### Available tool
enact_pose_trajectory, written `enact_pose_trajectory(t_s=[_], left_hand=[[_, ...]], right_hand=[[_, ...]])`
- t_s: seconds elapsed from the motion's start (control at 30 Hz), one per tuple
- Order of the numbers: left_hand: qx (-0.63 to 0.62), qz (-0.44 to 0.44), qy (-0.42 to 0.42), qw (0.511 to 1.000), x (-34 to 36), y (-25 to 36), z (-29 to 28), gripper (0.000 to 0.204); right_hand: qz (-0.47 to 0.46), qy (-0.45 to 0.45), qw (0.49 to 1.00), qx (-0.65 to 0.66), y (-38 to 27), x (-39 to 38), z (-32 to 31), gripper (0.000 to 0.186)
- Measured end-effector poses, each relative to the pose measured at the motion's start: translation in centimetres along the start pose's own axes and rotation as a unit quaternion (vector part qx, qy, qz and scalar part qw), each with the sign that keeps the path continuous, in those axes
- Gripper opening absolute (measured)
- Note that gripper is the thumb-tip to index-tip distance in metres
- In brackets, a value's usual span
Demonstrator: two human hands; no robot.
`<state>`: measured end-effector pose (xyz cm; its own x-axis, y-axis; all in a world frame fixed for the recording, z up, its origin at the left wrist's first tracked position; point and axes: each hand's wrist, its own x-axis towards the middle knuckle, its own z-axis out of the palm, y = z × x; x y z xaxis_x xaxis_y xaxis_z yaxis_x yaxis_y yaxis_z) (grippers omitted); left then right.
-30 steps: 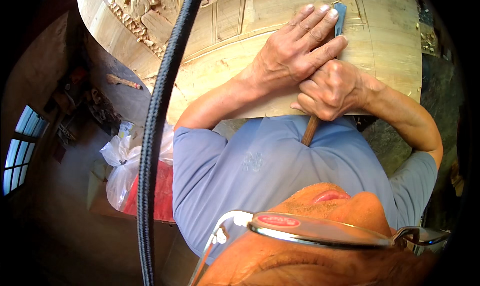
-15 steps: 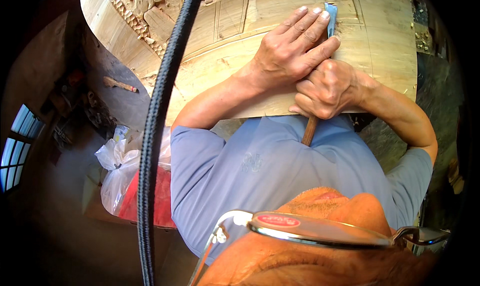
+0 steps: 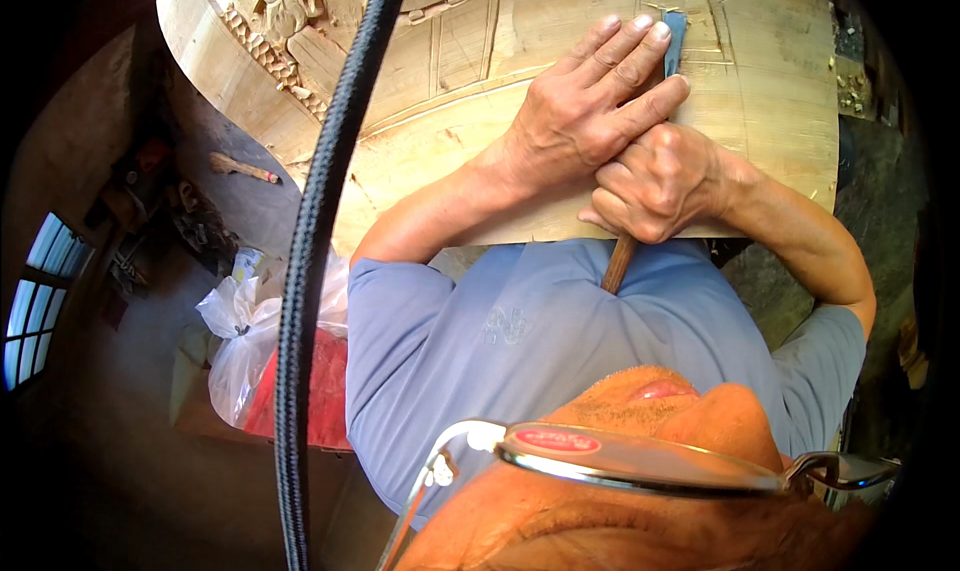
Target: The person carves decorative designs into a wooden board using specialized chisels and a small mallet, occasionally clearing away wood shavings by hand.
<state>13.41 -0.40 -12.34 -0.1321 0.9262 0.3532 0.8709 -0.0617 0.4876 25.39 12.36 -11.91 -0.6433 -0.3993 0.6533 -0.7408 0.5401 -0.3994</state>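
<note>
A chisel (image 3: 619, 263) with a wooden handle and a flat blue-grey blade lies at a slant over a pale, partly carved wooden board (image 3: 790, 131). My right hand (image 3: 658, 183) is closed in a fist around the handle, whose rear end points at my shirt. Palm down, my left hand (image 3: 585, 106) covers the front of the tool, long fingers to the left of the blade and thumb side across it. Its fingers are nearly straight; the underside of its hold is hidden. Thin shavings (image 3: 655, 7) lie by the blade tip, near carved straight lines.
Raised carving (image 3: 280, 6) covers the board's far left. A black braided cable (image 3: 320, 201) crosses the view. Left below are a short wooden stick (image 3: 243, 167), a clear plastic bag (image 3: 240, 321) and a red object (image 3: 310, 391). Shavings (image 3: 850, 86) lie beyond the right edge.
The chisel and both hands have shifted slightly right across the board. More shavings show at the blade tip. The whole board sits slightly lower in view.
</note>
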Motion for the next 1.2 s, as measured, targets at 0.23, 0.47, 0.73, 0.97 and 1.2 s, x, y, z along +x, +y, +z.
enact_pose_trajectory(t_s=[0.23, 0.47, 0.73, 0.97, 1.2], left_hand=[[-0.007, -0.036, -0.009, 0.999, 0.2, 0.4, -0.2, 0.04], [-0.042, -0.053, -0.029, 0.997, 0.2, -0.7, 2.0, 0.041], [-0.038, -0.051, -0.029, 0.998, -0.8, -0.2, 2.3, 0.04], [-0.013, -0.051, -0.038, 0.998, -1.3, 0.3, 1.7, 0.041], [-0.028, -0.047, -0.058, 0.997, -1.5, 0.7, 0.5, 0.042]], right_hand=[[0.014, -0.007, 1.0, 0.005, -0.2, -0.1, 0.0, 0.04], [0.036, -0.029, 0.999, -0.003, 1.3, -2.2, 0.2, 0.037], [0.011, 0.009, 1.0, 0.015, 0.6, -2.6, 1.3, 0.038], [-0.004, 0.018, 1.0, 0.009, 0.3, -2.3, 1.7, 0.037], [0.014, 0.006, 1.0, 0.025, -0.7, -1.8, 1.6, 0.033]])
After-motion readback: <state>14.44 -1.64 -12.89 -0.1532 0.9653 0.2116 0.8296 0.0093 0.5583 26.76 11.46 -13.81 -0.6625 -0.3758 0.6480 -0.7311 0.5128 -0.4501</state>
